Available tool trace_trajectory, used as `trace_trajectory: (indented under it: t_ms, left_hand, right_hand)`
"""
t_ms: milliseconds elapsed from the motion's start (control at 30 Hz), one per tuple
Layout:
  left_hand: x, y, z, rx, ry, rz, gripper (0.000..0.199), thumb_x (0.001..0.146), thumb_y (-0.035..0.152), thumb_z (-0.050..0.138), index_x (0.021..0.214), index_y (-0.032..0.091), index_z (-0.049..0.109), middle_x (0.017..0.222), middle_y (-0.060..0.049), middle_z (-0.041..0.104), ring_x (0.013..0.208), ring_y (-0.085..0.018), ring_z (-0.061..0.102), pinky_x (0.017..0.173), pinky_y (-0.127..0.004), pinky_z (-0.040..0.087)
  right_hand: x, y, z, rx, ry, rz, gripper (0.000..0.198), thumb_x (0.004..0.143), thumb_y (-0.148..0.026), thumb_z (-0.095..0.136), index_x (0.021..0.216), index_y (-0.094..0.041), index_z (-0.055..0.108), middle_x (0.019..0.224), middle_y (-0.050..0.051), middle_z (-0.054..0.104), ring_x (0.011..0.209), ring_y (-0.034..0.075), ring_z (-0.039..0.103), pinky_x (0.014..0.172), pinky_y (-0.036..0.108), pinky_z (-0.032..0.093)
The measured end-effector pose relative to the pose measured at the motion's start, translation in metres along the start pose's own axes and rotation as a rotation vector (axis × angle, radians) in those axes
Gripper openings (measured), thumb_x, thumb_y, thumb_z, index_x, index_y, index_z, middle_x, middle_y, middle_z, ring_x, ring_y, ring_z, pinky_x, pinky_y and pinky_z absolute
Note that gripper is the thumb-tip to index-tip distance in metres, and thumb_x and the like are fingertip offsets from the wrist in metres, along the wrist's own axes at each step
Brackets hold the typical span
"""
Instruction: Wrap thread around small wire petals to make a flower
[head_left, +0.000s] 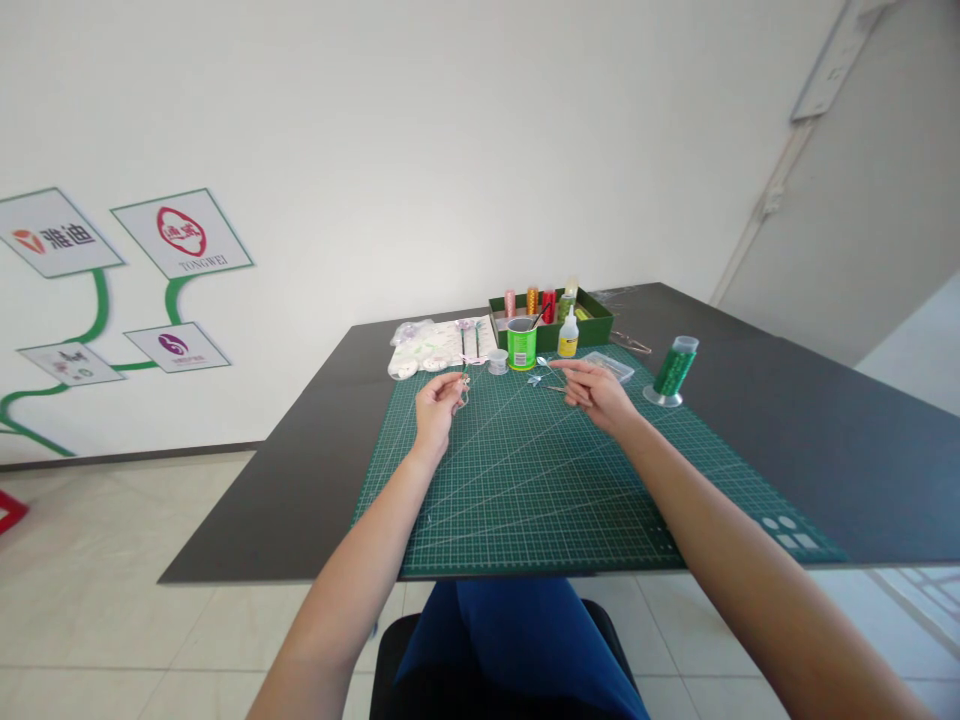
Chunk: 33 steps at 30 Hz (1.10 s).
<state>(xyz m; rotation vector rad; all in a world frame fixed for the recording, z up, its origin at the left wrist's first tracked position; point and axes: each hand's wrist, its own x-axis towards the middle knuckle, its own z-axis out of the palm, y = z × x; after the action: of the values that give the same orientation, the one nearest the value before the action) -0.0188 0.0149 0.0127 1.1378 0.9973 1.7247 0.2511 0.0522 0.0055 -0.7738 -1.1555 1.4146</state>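
Observation:
My left hand (437,405) is closed in a pinch on a small craft flower (470,360) with pale pink petals and a thin green stem. A pale thread or wire hangs below those fingers. Level with it on the right, my right hand (592,392) is closed, its fingertips holding a thin wire with a small pale leaf-shaped petal (543,361) at the end. Just left of the right hand, more pale blue petals (534,380) lie on the green cutting mat (517,470). Thin metal tweezers (556,388) lie beside its fingers.
Behind the hands stand a small clear tub (497,362), a green can (522,345), a glue bottle (568,335) and a green box (598,330) of thread spools. A white sheet (424,345) with flower pieces lies left; a green thread spool (675,370) stands right.

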Motion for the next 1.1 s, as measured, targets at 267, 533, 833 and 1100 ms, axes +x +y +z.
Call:
trace_trajectory:
  t_ms: [267, 533, 833, 1100]
  left_hand:
    - [0.001, 0.003, -0.001, -0.011, 0.026, 0.018, 0.028, 0.066, 0.029, 0.079, 0.089, 0.014, 0.074, 0.075, -0.005, 0.071, 0.052, -0.006, 0.048, 0.044, -0.018, 0.031]
    - [-0.002, 0.002, 0.001, 0.029, -0.014, 0.014, 0.03, 0.067, 0.032, 0.08, 0.09, 0.015, 0.074, 0.076, -0.005, 0.072, 0.053, -0.007, 0.05, 0.045, -0.019, 0.033]
    - [-0.012, -0.005, 0.01, 0.08, -0.167, -0.054, 0.03, 0.068, 0.033, 0.081, 0.09, 0.015, 0.074, 0.077, -0.006, 0.072, 0.063, -0.012, 0.06, 0.052, -0.021, 0.041]
    - [-0.016, -0.01, 0.015, 0.134, -0.27, -0.06, 0.028, 0.069, 0.034, 0.081, 0.088, 0.015, 0.074, 0.074, -0.006, 0.071, 0.063, -0.014, 0.063, 0.051, -0.022, 0.043]
  right_hand:
    - [0.012, 0.013, -0.017, -0.332, 0.213, -0.103, 0.03, 0.075, -0.034, 0.068, 0.097, -0.014, 0.073, 0.038, -0.01, 0.036, 0.035, 0.01, 0.034, 0.046, 0.029, 0.037]
    - [0.015, 0.025, -0.02, -0.824, 0.338, -0.207, 0.029, 0.078, -0.021, 0.062, 0.104, -0.016, 0.072, 0.058, 0.0, 0.061, 0.056, 0.019, 0.056, 0.063, 0.033, 0.045]
    - [0.008, 0.024, 0.003, -0.875, 0.16, -0.336, 0.038, 0.078, -0.02, 0.065, 0.115, -0.017, 0.069, 0.104, 0.01, 0.07, 0.07, 0.017, 0.058, 0.078, 0.038, 0.052]
    - [-0.008, 0.027, 0.032, -0.691, -0.177, -0.368, 0.043, 0.082, -0.026, 0.068, 0.125, -0.023, 0.066, 0.127, 0.011, 0.067, 0.104, 0.025, 0.065, 0.081, 0.038, 0.055]
